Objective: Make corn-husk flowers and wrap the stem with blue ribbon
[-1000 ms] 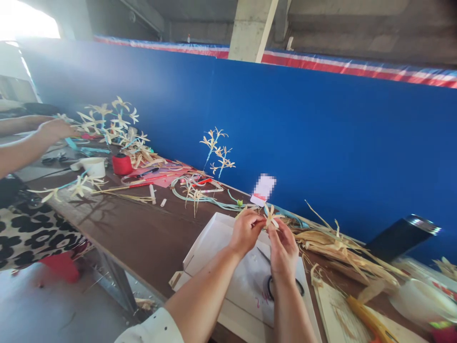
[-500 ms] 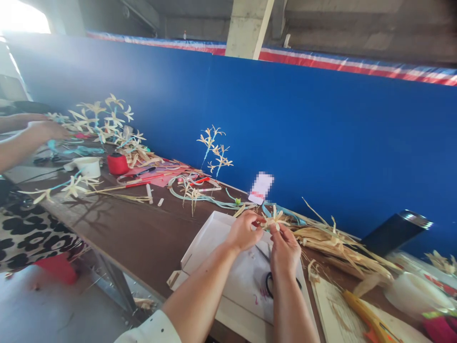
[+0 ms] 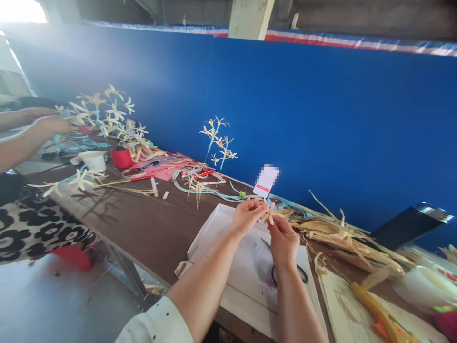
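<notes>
A small pale straw-coloured flower with narrow pointed petals is held over a white cardboard box lid. My left hand pinches one of its petals from the left. My right hand grips the flower from below, its fingers closed near the base; the stem is hidden. Scissors with black handles lie on the lid, partly covered by my right forearm. Just behind my hands are dried husk strips and a phone leaning on the blue wall.
A yellow-handled cutter, a clear tape roll and a dark flask stand or lie at right. Finished flower stems rise behind. At left, another person's hands work by a flower bunch, near a red roll.
The view has shifted slightly, with the table a little higher at the back. My left fingers have moved onto a petal, and the flower has turned in my hands.
</notes>
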Available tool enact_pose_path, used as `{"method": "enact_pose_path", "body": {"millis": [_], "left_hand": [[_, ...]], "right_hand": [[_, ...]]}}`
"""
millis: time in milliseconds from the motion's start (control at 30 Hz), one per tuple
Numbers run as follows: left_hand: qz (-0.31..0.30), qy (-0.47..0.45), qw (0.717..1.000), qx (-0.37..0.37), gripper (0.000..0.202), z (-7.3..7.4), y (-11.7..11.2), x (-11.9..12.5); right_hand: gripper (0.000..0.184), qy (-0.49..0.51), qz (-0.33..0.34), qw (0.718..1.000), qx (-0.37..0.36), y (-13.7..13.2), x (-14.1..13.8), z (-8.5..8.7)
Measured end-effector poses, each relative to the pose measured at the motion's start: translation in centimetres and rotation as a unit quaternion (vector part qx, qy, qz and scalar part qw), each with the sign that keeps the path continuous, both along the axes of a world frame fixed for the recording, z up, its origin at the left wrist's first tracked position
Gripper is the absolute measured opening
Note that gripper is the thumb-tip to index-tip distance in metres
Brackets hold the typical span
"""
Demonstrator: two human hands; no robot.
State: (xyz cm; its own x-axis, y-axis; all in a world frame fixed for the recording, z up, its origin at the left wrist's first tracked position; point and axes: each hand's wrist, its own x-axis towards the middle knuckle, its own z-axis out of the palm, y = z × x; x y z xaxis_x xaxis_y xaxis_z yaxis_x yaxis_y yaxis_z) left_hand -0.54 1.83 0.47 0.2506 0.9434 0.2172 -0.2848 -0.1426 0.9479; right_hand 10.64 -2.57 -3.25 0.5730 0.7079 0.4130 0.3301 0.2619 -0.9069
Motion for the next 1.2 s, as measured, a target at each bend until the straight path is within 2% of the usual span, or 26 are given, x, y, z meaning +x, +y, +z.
{"method": "enact_pose_path", "body": {"millis": [100,333,467,600,767,933,1200], "left_hand": [[0.002,0.007,1.0,-0.003,0.031,-0.1,0.1,0.1],[0.032,0.038,0.999,-0.003,0.025,0.1,0.0,0.0],[0.021,0.042,0.999,-0.007,0.025,0.3,-0.2,0.0],[0.027,0.051,0.998,-0.007,0.024,0.4,-0.3,0.1],[0.038,0.055,0.998,0.005,0.025,0.4,-0.4,0.1],[0.035,0.051,0.998,0.007,0.027,0.2,-0.5,0.1],[0.049,0.038,0.998,-0.004,0.028,-0.6,0.0,0.6]], "right_hand": [[0.027,-0.02,-0.004,1.0,-0.011,-0.1,0.0,0.1],[0.037,0.023,-0.007,0.999,-0.036,-0.1,-0.6,0.5],[0.045,0.031,0.003,0.999,-0.032,-0.4,-0.8,0.9],[0.039,0.0,-0.023,0.999,-0.049,-0.4,-0.6,0.8],[0.027,-0.023,-0.033,0.999,-0.022,-0.1,-0.1,0.0],[0.02,-0.066,-0.055,0.996,-0.027,-0.2,0.0,0.2],[0.025,-0.001,-0.045,0.999,-0.026,-0.3,-0.6,0.6]]}}
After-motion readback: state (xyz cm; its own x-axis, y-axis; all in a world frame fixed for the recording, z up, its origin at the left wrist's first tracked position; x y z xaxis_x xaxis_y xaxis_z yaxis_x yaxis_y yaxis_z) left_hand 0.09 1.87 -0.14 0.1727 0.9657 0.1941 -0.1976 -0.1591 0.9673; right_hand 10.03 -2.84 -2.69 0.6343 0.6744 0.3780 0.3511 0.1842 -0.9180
